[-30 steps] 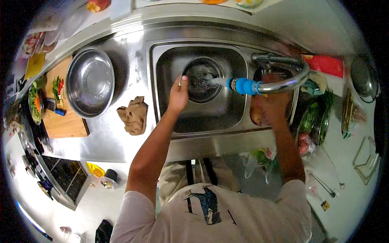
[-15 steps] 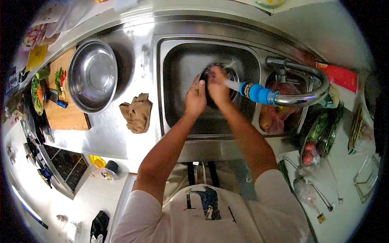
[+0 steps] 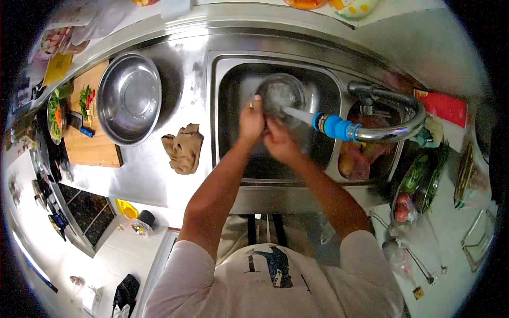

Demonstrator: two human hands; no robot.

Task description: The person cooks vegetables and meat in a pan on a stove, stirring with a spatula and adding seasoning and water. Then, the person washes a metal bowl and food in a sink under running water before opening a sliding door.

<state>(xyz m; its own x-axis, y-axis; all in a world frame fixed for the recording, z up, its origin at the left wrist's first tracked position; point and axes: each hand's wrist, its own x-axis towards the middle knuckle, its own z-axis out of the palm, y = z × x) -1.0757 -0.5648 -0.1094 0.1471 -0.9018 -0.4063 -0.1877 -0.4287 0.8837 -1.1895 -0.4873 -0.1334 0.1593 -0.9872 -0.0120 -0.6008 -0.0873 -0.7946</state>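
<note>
Over the left basin of the steel sink (image 3: 225, 153), my left hand (image 3: 252, 121) grips the near left edge of a round shiny bowl (image 3: 291, 98), thumb pointing up along the rim. My right hand (image 3: 280, 139) is closed at the bowl's near edge, close beside my left; its fingertips are partly hidden. Water runs from the blue nozzle (image 3: 335, 126) of the curved faucet (image 3: 411, 130) into the bowl. Splashing and blur hide what the bowl contains, if anything.
A large metal basin (image 3: 130, 98) and a crumpled brown cloth (image 3: 183, 149) lie on the left counter. Beyond stands a wooden cutting board (image 3: 95, 148) with cut vegetables and a cleaver (image 3: 80, 124). A pinkish bag (image 3: 360, 159) fills the small right basin.
My right hand has come out of the bowl toward me, down to its near rim. The bowl has tilted and its inside shows, with water falling into it.
</note>
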